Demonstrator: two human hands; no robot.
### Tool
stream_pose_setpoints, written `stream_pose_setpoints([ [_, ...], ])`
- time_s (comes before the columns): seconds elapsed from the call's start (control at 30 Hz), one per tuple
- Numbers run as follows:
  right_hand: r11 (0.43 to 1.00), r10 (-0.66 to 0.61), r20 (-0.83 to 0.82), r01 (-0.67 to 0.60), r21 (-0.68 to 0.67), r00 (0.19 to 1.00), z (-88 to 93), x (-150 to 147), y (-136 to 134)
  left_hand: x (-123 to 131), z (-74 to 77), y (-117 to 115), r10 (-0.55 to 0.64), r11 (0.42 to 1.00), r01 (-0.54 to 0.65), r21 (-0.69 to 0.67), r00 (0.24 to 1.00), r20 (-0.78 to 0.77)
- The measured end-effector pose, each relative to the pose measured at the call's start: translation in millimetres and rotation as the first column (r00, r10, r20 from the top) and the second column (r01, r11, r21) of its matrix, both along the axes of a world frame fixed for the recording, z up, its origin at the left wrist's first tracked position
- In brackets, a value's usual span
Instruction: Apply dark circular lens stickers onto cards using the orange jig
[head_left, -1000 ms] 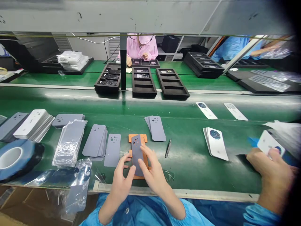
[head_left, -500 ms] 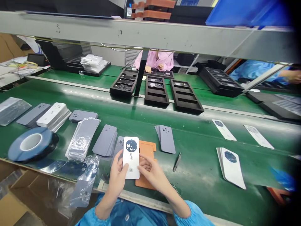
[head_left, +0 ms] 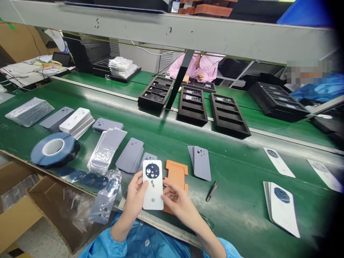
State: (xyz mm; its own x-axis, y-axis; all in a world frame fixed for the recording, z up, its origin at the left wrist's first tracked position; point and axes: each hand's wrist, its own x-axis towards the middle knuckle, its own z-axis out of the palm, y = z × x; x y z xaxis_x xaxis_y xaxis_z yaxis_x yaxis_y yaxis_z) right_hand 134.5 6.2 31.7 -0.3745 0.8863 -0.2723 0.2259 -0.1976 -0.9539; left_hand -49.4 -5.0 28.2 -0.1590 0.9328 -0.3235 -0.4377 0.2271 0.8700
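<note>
A white phone back panel [head_left: 153,195] is held up in front of me, with a dark blue round camera sticker at its top and small black marks below. My left hand [head_left: 137,193] grips its left edge, thumb on the face. At the right edge, my right hand [head_left: 176,199] pinches the panel between thumb and fingers. Behind it lies an orange fixture plate [head_left: 176,172], partly hidden by the panel and my right hand. Grey panels [head_left: 130,156] are stacked to the left, and more grey panels [head_left: 202,163] lie right of the fixture. Tweezers [head_left: 212,191] rest farther right.
A blue tape roll [head_left: 39,152], bagged panels [head_left: 107,150] and a white panel stack [head_left: 75,122] are at left. White stickered panels [head_left: 286,211] lie at right. Black trays [head_left: 228,114] stand beyond, under a grey overhead beam [head_left: 215,41]. A person in pink [head_left: 208,68] sits opposite.
The camera view has turned left, so the bench and its objects appear shifted right. Both hands keep the white panel, which is now slightly closer to the bench's front edge in view.
</note>
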Motion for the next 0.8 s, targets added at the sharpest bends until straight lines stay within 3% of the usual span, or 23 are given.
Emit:
stream_pose_setpoints([
  [0.13,0.996,-0.032,0.094,0.024,0.088,0.995,7.3,4,-3,4,0.7,-2,-0.024,1.0,0.024,0.007,1.0,-0.001],
  [0.27,0.931,-0.165,0.216,0.08,0.356,0.962,12.0,9,-2,8,4.5,-4,-0.05,0.999,0.05,0.01,0.999,-0.014],
  [0.33,0.829,-0.268,0.234,0.1,0.55,0.934,12.9,10,-2,10,6.2,-5,-0.069,0.998,0.07,0.009,0.997,-0.023],
  [0.4,0.691,-0.35,0.203,0.105,0.715,0.914,13.7,7,-2,12,6.9,-7,-0.093,0.996,0.093,-0.002,0.995,-0.026],
  [0.5,0.542,-0.381,0.16,0.079,0.837,0.911,15.2,-1,-3,15,6.6,-12,-0.119,0.993,0.119,-0.018,0.992,-0.029],
  [0.6,0.529,-0.373,0.191,0.039,0.848,0.908,16.6,-10,-3,18,7.3,-16,-0.139,0.99,0.139,-0.007,0.987,-0.08],
  [0.8,0.615,-0.362,0.208,0.065,0.786,0.909,15.7,-17,-5,17,16.4,-18,-0.156,0.98,0.18,0.088,0.96,-0.231],
])
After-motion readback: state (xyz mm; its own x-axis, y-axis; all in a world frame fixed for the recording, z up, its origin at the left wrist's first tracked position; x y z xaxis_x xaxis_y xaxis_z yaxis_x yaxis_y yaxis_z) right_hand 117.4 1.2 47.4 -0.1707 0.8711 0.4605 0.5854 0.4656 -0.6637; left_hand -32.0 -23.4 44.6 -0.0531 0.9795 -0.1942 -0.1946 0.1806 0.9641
